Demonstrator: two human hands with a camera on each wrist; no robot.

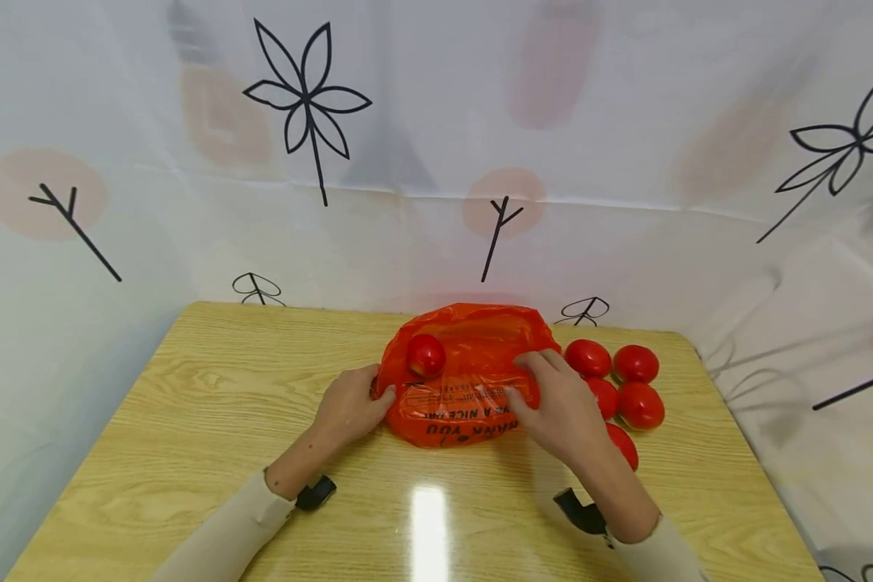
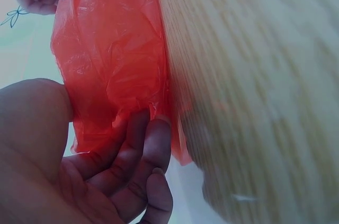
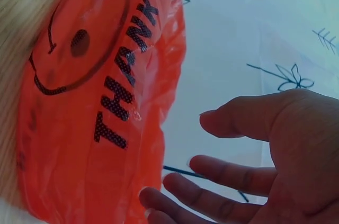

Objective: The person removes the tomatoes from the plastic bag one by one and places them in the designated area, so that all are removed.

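Observation:
A red plastic bag [image 1: 473, 396] with black print lies on the table, its mouth spread toward the top. One tomato [image 1: 426, 356] rests in its mouth, on the left side. At the bag's left edge my left hand [image 1: 351, 404] grips the plastic between thumb and curled fingers [image 2: 156, 144]. My right hand [image 1: 563, 404] is over the right edge, thumb and fingers apart, with nothing held between them in the right wrist view. Beside that hand, several more tomatoes [image 1: 641, 406] sit on the table, some partly hidden behind it.
The wood-grain table [image 1: 211, 404] runs up to a pale patterned cloth [image 1: 422, 145] hanging behind it and along the sides. Dark straps [image 1: 316, 492] are worn at both wrists.

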